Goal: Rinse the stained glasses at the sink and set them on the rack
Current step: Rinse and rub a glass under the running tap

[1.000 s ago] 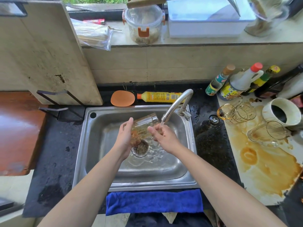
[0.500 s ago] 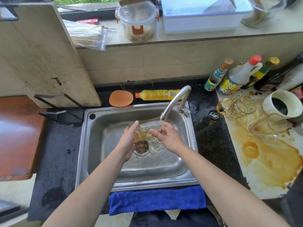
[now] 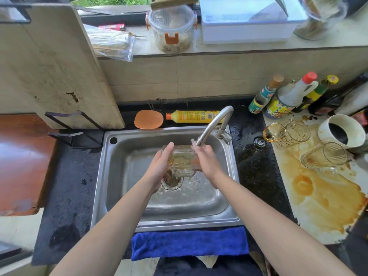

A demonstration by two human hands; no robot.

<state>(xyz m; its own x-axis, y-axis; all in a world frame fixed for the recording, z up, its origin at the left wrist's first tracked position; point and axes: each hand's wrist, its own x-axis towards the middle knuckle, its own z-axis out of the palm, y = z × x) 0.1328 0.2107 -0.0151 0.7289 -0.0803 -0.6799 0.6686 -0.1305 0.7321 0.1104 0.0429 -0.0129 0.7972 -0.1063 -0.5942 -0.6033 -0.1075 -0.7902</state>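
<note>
A clear ribbed glass (image 3: 182, 161) with brown stain lies sideways over the drain of the steel sink (image 3: 127, 196), just under the tap (image 3: 214, 124). My left hand (image 3: 161, 166) grips its left end and my right hand (image 3: 207, 162) grips its right end. Water splashes at the tap's spout. Three more stained glasses lie on their sides on the right counter: two together (image 3: 286, 134) and one (image 3: 324, 155) nearer me, amid a brown spill (image 3: 322, 198). A black wire rack (image 3: 73, 126) stands left of the sink.
A large cutting board (image 3: 53, 66) leans in the rack. An orange scrubber (image 3: 148, 119) and a yellow soap bottle (image 3: 191, 116) lie behind the sink. Sauce bottles (image 3: 288, 94) and a white mug (image 3: 342, 129) stand at right. A blue towel (image 3: 189, 243) hangs over the front edge.
The glass has turned from tilted to lying level and come closer under the spout. Both hands stayed on its ends.
</note>
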